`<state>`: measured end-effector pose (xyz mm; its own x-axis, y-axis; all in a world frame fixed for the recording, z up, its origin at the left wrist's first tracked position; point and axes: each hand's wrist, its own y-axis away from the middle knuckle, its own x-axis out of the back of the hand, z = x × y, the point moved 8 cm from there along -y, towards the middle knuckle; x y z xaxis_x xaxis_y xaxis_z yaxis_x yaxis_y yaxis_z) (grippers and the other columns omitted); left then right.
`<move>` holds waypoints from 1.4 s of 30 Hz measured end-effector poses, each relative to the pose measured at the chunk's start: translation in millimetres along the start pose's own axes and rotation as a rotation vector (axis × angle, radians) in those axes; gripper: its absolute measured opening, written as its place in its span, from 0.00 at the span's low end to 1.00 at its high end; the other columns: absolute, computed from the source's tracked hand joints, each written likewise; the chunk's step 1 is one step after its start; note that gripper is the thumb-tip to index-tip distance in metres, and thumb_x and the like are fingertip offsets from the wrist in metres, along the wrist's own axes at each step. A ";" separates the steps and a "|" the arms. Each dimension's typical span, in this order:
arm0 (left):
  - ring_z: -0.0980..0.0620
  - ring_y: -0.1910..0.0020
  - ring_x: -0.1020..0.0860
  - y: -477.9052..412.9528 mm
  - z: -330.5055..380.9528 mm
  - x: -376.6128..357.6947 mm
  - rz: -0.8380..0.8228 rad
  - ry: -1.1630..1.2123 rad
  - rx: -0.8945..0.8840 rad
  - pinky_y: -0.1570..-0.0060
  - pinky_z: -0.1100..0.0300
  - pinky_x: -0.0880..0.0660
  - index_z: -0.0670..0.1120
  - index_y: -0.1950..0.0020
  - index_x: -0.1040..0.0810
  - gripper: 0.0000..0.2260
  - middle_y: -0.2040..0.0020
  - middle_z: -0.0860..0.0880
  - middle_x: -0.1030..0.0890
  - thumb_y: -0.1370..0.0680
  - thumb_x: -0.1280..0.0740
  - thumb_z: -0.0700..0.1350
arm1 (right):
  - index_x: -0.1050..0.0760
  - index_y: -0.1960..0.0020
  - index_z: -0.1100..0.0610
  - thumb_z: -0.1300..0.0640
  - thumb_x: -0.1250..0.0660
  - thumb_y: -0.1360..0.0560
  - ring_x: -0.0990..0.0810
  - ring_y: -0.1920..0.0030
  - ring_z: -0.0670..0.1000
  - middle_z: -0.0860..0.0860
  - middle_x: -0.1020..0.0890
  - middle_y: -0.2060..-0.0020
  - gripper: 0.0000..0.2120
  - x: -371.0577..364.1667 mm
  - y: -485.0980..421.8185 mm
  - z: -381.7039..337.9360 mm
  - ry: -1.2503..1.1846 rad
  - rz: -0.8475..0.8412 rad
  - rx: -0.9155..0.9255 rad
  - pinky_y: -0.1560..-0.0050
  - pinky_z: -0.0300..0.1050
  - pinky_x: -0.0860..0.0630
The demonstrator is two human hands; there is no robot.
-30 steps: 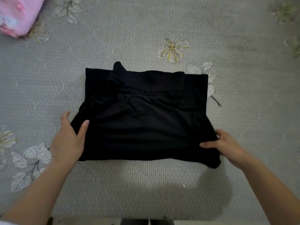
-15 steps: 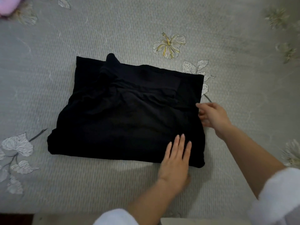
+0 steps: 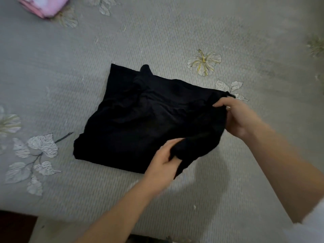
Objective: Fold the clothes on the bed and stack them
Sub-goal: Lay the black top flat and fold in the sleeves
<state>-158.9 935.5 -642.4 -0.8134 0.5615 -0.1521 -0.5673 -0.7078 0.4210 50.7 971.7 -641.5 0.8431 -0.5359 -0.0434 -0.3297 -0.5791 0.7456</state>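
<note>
Folding step: the person is raising the right side of the black garment (image 3: 140, 123), and it is looking like the start of a fold over to the left.
Garment position: it is lying near the middle of the bed cover (image 3: 175, 32), already partly folded; its left part is resting flat while its right edge is lifting clear.
Left hand: the left hand (image 3: 163, 162) is gripping the near right corner, its fingers curling into a bunched wad of cloth.
Right hand: the right hand (image 3: 240, 118) is pinching the far right corner, thumb lying on top.
Doing it well: both corners are probably needing to rise together and travel level, keeping the edge taut so the inner layers are not slipping. The bunch under the left hand is likely needing smoothing before the cloth lands.
Fabric: it is showing as matt, deep black, soft and limp, creasing into shallow ridges across the middle.
Shape: it is forming a rough rectangle, spreading wider at the near edge, with a small tab poking out at the far edge.
Bed cover: grey cloth is showing a fine ribbed weave, carrying a pale printed flower (image 3: 204, 61) beyond the garment and silvery leaves (image 3: 40, 148) to the near left.
Further out: a pink bundle (image 3: 47, 6) is sitting at the far left, well apart, and a white sleeve (image 3: 315, 225) is showing at the near right.
</note>
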 end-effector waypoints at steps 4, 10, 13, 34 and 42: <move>0.55 0.41 0.21 25.5 -5.2 65.2 0.116 0.433 0.093 0.50 0.61 0.22 0.58 0.41 0.20 0.16 0.41 0.53 0.19 0.28 0.32 0.45 | 0.34 0.37 0.49 0.67 0.37 0.31 0.29 0.75 0.46 0.52 0.26 0.57 0.26 -82.7 4.8 -24.4 -0.011 -0.045 0.123 0.78 0.36 0.33; 0.46 0.39 0.22 61.5 -29.6 149.6 0.366 0.709 0.080 0.42 0.45 0.24 0.49 0.32 0.27 0.22 0.37 0.46 0.21 0.26 0.36 0.37 | 0.43 0.25 0.50 0.64 0.31 0.31 0.23 0.73 0.47 0.53 0.22 0.61 0.38 -215.0 3.5 -25.4 0.248 -0.225 0.284 0.73 0.41 0.26; 0.48 0.43 0.19 79.0 -47.8 181.4 0.527 0.705 0.129 0.43 0.46 0.26 0.47 0.35 0.26 0.20 0.41 0.47 0.19 0.27 0.36 0.39 | 0.49 0.23 0.48 0.58 0.30 0.28 0.19 0.58 0.44 0.49 0.19 0.57 0.41 -256.9 5.1 -4.8 0.478 -0.362 0.346 0.59 0.41 0.20; 0.55 0.53 0.17 88.8 -38.3 239.0 1.091 0.402 0.174 0.58 0.63 0.22 0.48 0.47 0.20 0.08 0.51 0.50 0.16 0.25 0.29 0.45 | 0.24 0.51 0.68 0.49 0.39 0.21 0.17 0.71 0.55 0.61 0.16 0.65 0.20 -144.0 38.9 129.2 1.014 -0.427 -0.481 0.73 0.41 0.23; 0.49 0.41 0.23 113.9 -78.8 271.1 1.055 0.142 0.372 0.35 0.47 0.29 0.43 0.36 0.25 0.22 0.41 0.47 0.21 0.26 0.30 0.53 | 0.27 0.52 0.55 0.48 0.29 0.30 0.22 0.54 0.50 0.47 0.22 0.58 0.13 -149.1 12.2 31.5 1.079 0.098 0.433 0.59 0.43 0.28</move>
<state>-454.2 973.3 -706.1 -0.8841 -0.3126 0.3474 0.4671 -0.6147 0.6356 -92.4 1025.2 -646.9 0.6609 0.0899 0.7450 -0.3550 -0.8372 0.4159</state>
